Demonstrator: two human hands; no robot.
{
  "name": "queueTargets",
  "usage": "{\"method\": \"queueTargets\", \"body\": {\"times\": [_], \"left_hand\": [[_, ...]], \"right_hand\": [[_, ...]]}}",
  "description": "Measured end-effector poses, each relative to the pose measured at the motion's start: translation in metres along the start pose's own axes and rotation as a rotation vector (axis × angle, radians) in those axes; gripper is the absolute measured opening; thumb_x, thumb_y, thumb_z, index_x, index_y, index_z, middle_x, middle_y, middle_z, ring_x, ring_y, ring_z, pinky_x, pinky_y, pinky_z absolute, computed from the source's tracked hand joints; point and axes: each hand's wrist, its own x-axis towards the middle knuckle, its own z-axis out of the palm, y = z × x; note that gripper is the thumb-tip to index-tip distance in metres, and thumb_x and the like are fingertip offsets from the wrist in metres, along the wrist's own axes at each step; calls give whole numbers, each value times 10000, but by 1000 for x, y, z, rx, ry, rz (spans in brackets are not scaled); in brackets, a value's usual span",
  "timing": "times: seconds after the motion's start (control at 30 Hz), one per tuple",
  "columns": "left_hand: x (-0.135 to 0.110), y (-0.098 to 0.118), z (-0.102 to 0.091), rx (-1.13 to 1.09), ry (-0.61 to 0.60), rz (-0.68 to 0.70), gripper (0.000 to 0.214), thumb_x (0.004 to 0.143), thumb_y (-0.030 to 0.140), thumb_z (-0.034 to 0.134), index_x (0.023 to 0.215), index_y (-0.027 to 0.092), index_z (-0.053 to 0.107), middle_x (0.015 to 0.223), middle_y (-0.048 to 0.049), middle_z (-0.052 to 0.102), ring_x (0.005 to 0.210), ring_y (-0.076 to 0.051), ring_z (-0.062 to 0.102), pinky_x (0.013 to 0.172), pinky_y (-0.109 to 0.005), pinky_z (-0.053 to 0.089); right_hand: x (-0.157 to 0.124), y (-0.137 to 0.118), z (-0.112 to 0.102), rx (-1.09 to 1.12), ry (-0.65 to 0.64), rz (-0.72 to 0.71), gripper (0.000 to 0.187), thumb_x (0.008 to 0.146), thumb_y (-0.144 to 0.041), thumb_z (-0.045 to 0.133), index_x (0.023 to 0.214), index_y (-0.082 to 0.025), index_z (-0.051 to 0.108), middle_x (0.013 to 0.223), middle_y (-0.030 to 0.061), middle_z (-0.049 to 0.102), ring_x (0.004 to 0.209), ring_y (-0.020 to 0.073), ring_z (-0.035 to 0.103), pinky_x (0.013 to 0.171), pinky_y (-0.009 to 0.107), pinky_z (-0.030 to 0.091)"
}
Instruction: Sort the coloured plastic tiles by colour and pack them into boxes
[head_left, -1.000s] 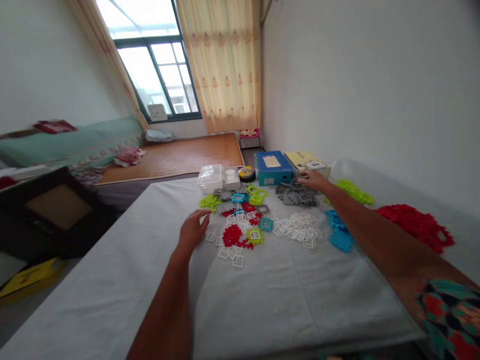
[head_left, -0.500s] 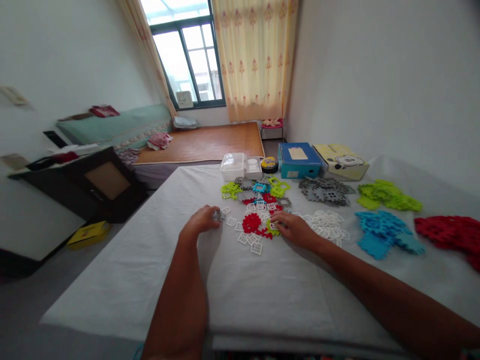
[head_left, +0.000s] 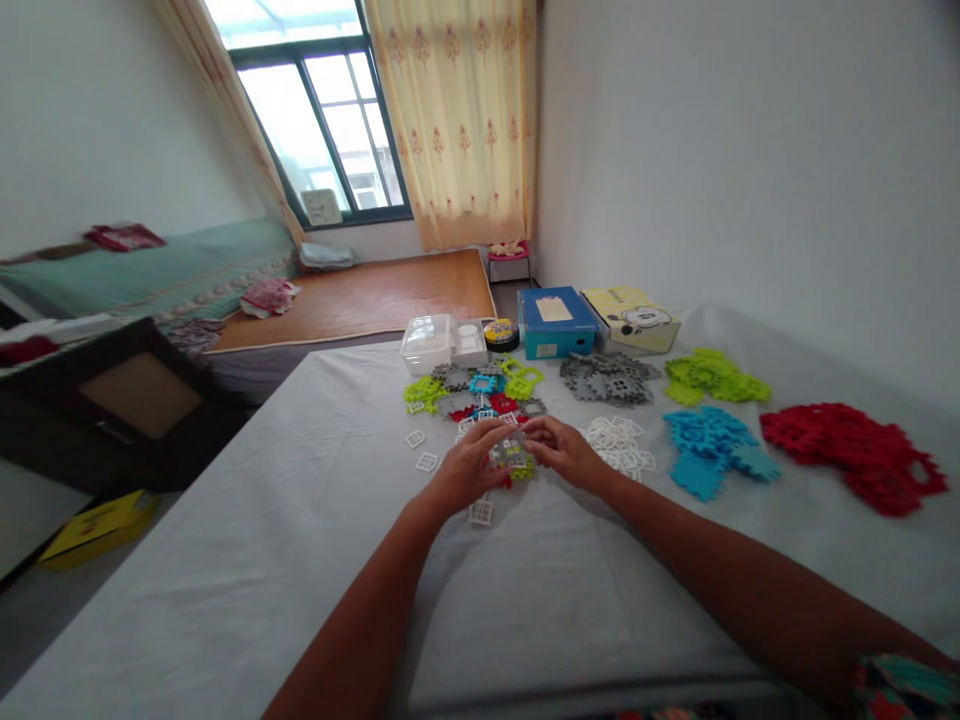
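My left hand (head_left: 474,466) is closed on a grey toothed interlocking building piece (head_left: 512,450) with an opening in it, held above the pile. My right hand (head_left: 559,448) is at the piece's right edge, its thumb and fingers pinched together. Whatever lies between those right fingertips is too small to make out. Beneath and around the hands lie red, lime-green and white pieces, partly covered by them. Small white window-frame pieces (head_left: 427,462) are scattered left of my left hand, and another window-frame piece (head_left: 481,513) sits just in front of it.
Beyond the hands is a mixed pile with lime-green pieces (head_left: 424,394). Sorted heaps lie rightward: white frames (head_left: 619,447), grey pieces (head_left: 609,380), green pieces (head_left: 716,377), blue pieces (head_left: 712,450), red pieces (head_left: 851,452). Behind stand a clear plastic box (head_left: 427,343), round tin (head_left: 501,334), blue box (head_left: 557,322) and yellow box (head_left: 630,320).
My left hand has brought the grey piece rightward from the table to my right hand. My right hand has risen off the green piece. The view has turned right.
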Motion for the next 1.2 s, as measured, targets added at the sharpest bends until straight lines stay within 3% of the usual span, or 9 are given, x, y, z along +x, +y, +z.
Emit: {"method": "queueTargets", "body": {"times": [0.1, 0.27, 0.33, 0.43, 0.6, 0.73, 0.8, 1.0, 1.2], "left_hand": [[-2, -9, -1, 28, 66, -45, 527, 836, 260, 637, 1344, 258, 498, 1350, -86, 513, 1259, -217, 493, 1075, -393, 429], [-3, -32, -14, 41, 251, -178, 301, 890, 223, 513, 1167, 239, 629, 1226, -77, 610, 1161, -210, 562, 1044, -424, 450], [-5, -41, -16, 46, 306, -243, 286, 884, 212, 502, 1131, 232, 645, 1193, -72, 627, 1131, -206, 575, 1017, -422, 469], [-8, -51, -16, 94, 328, -324, 306, 867, 187, 495, 1131, 227, 644, 1187, -69, 628, 1138, -208, 566, 993, -412, 481], [-13, -55, -17, 173, 188, -353, 280, 863, 252, 539, 1114, 240, 662, 1139, -62, 654, 1093, -217, 584, 1000, -417, 459], [-16, -51, -20, 183, -76, -269, 443, 735, 427, 718, 1139, 251, 670, 1139, -80, 656, 1063, -257, 592, 966, -401, 468], [-17, -49, -20, 207, -132, -259, 482, 702, 418, 746, 1151, 260, 666, 1127, -81, 659, 1051, -267, 595, 946, -398, 477], [-12, -41, -22, 157, 17, -271, 466, 787, 359, 675, 1235, 251, 608, 1230, -82, 632, 1132, -263, 572, 1002, -436, 449], [-1, -12, -3, 30, 55, -76, 551, 794, 318, 697, 1315, 261, 525, 1274, -79, 605, 1193, -240, 540, 1049, -441, 422]], "right_hand": [[13, 6, -33, -42, 204, 7, 323, 774, -405, 637, 998, -186, 559, 827, 33, 642, 703, 153, 623, 579, 259, 511], [34, 25, -120, -135, 642, 107, 343, 737, -387, 616, 1002, -177, 564, 855, 73, 661, 660, 173, 629, 604, 306, 545], [37, 36, -145, -175, 682, 167, 342, 744, -349, 592, 1036, -172, 574, 938, 104, 678, 720, 192, 656, 662, 329, 563], [34, 42, -157, -376, 704, 172, 430, 751, -290, 569, 1158, -151, 562, 1091, 143, 665, 865, 227, 668, 783, 373, 557], [24, 26, -135, -648, 713, -31, 478, 786, -243, 500, 1254, -149, 538, 1256, 164, 593, 898, 231, 660, 824, 376, 537], [18, 16, -106, -654, 527, -119, 396, 809, -214, 470, 1185, -178, 586, 1209, 131, 623, 801, 200, 661, 731, 350, 548], [15, 15, -91, -648, 425, -144, 360, 820, -207, 472, 1158, -189, 598, 1167, 112, 647, 779, 188, 655, 708, 338, 544], [6, 8, -51, -645, 157, -209, 290, 869, -246, 509, 1143, -226, 605, 993, 60, 702, 820, 193, 640, 733, 335, 524], [-6, -12, -14, -478, -18, -187, 278, 893, -333, 555, 1160, -257, 552, 1056, 50, 692, 860, 192, 659, 755, 329, 511]]}}
